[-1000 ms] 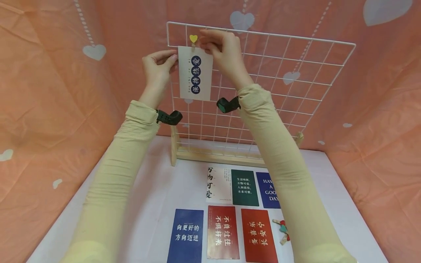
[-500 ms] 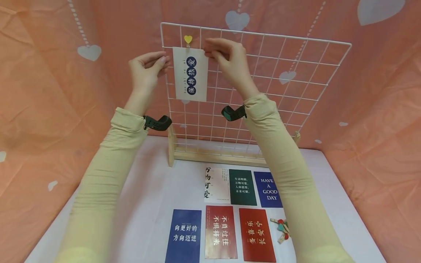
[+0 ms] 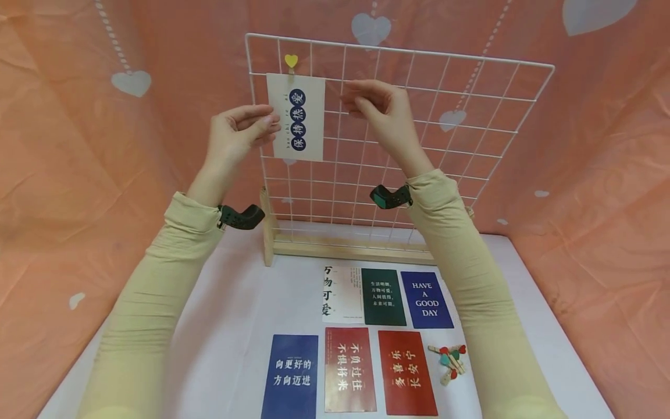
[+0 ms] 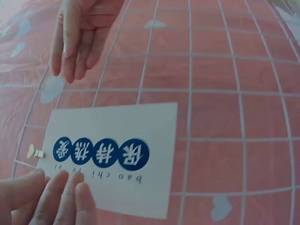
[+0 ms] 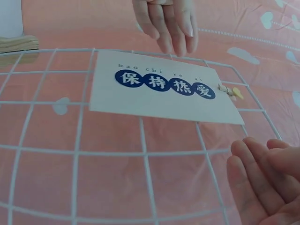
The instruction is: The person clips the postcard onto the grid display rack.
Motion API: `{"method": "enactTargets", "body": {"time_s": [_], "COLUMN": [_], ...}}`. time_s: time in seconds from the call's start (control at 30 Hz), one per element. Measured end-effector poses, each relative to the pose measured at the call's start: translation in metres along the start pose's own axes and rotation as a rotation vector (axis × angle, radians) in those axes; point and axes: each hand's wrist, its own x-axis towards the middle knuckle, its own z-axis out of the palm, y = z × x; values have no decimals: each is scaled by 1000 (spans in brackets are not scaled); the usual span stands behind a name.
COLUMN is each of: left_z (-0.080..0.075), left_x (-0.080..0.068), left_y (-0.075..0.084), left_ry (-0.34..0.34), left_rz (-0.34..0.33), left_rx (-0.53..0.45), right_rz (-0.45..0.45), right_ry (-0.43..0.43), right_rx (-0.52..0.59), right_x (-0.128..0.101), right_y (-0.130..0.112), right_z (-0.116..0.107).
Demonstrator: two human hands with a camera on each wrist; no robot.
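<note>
A white card (image 3: pixel 313 131) with blue circles and Chinese characters hangs at the upper left of a white wire grid (image 3: pixel 398 50). A small clip with a yellow heart (image 3: pixel 291 61) holds its top edge. My left hand (image 3: pixel 238 131) is beside the card's left edge, fingers loosely bent, overlapping the edge in the head view. In the right wrist view that hand (image 5: pixel 169 23) shows just off the card's lettered side. My right hand (image 3: pixel 384 116) is right of the card, apart from it, its relaxed fingers in front of the grid and holding nothing.
The grid stands in a wooden base (image 3: pixel 350 251) on a white table. In front lie a white card (image 3: pixel 342 297), a green card (image 3: pixel 384 316), two blue cards (image 3: pixel 426 294) and two red cards (image 3: pixel 350 401). Several heart clips (image 3: pixel 450 361) are heaped at right.
Both hands have drawn away from the card's upper part. The left went left and then down along its edge; the right moved right and down. The card stays hanging under the yellow heart clip.
</note>
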Motion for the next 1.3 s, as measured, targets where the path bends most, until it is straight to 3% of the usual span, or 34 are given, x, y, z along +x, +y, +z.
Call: {"method": "enactTargets", "body": {"time_s": [0.27,0.43,0.57,0.73,1.07,1.3], "left_z": [-3,-9,-21,-32,-31,-30], "left_x": [-21,-36,-46,-53,-65,-71], "left_y": [-12,-24,-36,-48,-57,-67], "left_ry": [-153,-223,-239,-247,-321,-341], "left_rz": [-82,-124,-172,-203,-269,-308], "left_rx": [22,101,170,184,160,102], "right_rz": [38,85,96,124,189,254], "right_ry": [-47,-64,-90,-117,-119,-124], "right_rx": [-27,-44,-75,-77,-29,-79], "right_x": [-32,-51,-65,-81,-110,-136], "right_y": [4,7,12,19,30,37], "right_z": [-18,-27,-36,-44,-63,-75]}}
